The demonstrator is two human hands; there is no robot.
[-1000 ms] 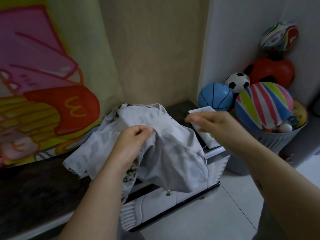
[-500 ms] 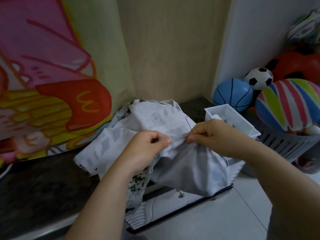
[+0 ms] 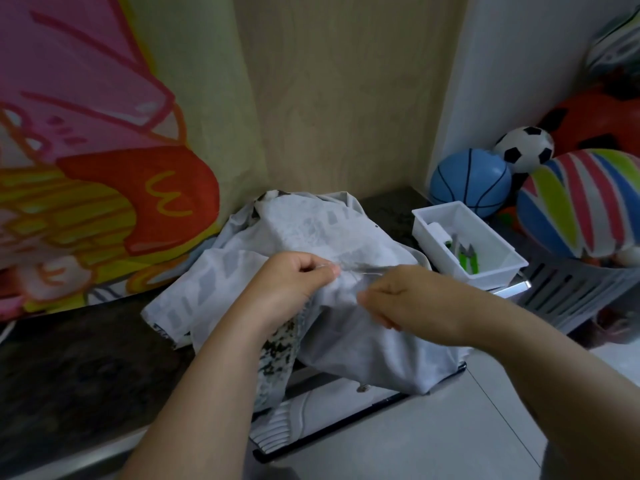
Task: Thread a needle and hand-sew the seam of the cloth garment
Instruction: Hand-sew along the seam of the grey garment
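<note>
Dark speckled stone countertop [image 3: 86,358] carries the pale grey patterned cloth garment [image 3: 311,230], heaped and spilling over its front edge. The left hand [image 3: 291,289] pinches a raised fold of it between thumb and curled fingers. Just beside, the right hand [image 3: 408,299] is curled tight, with a thin bright sliver [image 3: 367,270] spanning both hands; blur hides whether it is gripped.

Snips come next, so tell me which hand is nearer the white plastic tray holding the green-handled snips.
Right. The right hand, pinching the thin needle, sits just left of the white plastic tray, not touching it. The left hand grips the grey cloth garment farther left.
</note>
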